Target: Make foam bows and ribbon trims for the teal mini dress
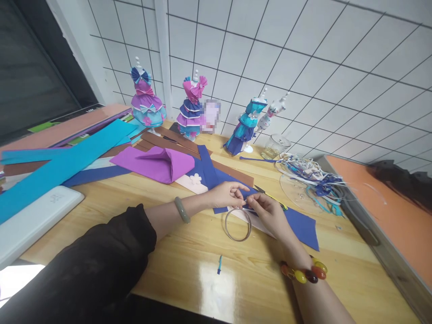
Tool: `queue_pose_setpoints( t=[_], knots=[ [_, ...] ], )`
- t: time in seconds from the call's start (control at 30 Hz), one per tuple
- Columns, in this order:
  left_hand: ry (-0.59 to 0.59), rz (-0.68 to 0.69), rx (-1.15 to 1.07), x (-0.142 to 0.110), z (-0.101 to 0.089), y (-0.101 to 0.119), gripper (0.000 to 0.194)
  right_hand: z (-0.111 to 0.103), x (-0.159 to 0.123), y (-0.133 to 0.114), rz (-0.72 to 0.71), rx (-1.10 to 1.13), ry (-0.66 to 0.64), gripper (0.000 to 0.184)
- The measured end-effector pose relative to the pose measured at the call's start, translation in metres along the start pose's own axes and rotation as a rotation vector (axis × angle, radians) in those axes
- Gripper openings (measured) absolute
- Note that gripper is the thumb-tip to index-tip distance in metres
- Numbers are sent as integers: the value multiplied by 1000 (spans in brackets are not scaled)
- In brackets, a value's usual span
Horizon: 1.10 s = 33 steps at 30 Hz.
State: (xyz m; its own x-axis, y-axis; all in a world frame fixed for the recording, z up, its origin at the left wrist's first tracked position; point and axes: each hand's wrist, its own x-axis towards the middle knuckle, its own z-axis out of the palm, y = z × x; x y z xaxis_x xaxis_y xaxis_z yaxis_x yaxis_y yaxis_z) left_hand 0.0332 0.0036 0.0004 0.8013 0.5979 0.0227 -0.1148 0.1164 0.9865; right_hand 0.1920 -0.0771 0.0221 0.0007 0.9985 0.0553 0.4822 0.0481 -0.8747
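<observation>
My left hand and my right hand meet over the middle of the wooden table, thumbs and fingers pinched close together. A thin metal wire coil, round like a ring, has its top edge at my left fingertips. Between the two pinches a tiny shiny bit shows, too small to name. Under the hands lie dark blue paper strips and a pale pink strip. Scissors with yellow-green handles lie partly behind my right hand. A pale flower cutout rests left of the hands.
Small dress forms in paper gowns stand along the tiled wall, beside a glass jar. Folded purple paper, turquoise strips and a white box-like device lie left. Paper scraps heap at right, near an orange-topped surface.
</observation>
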Motion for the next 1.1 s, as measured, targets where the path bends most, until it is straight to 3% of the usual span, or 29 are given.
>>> queue_pose_setpoints(
  t=[0.1, 0.23, 0.4, 0.5, 0.67, 0.8, 0.87, 0.97, 1.1],
  knots=[
    [-12, -48, -19, 0, 1, -1, 52, 0, 0, 0, -47, -95, 21, 27],
    [-38, -126, 20, -2, 1, 2, 37, 0, 0, -3, -124, -247, 51, 26],
    [-73, -141, 27, -5, 0, 5, 29, -1, 0, -6, -179, -266, 77, 23],
    [-70, -136, 1, -6, 0, 5, 31, -1, -1, -6, -132, -187, 78, 23],
    [-72, -150, -27, -7, 1, 6, 37, -3, 2, -4, 56, 173, 41, 24],
    [-70, -161, -19, -7, 1, 6, 36, -18, 6, 2, 99, 290, 232, 27],
    [-65, -156, -23, -6, 1, 5, 36, -30, 7, 9, 76, 146, 351, 28],
    [-57, -157, -29, -6, 1, 5, 35, -47, 9, 24, 21, -269, 435, 30],
    [-64, -155, -44, -6, 1, 6, 34, -55, 10, 42, -86, -675, 312, 30]
  ],
)
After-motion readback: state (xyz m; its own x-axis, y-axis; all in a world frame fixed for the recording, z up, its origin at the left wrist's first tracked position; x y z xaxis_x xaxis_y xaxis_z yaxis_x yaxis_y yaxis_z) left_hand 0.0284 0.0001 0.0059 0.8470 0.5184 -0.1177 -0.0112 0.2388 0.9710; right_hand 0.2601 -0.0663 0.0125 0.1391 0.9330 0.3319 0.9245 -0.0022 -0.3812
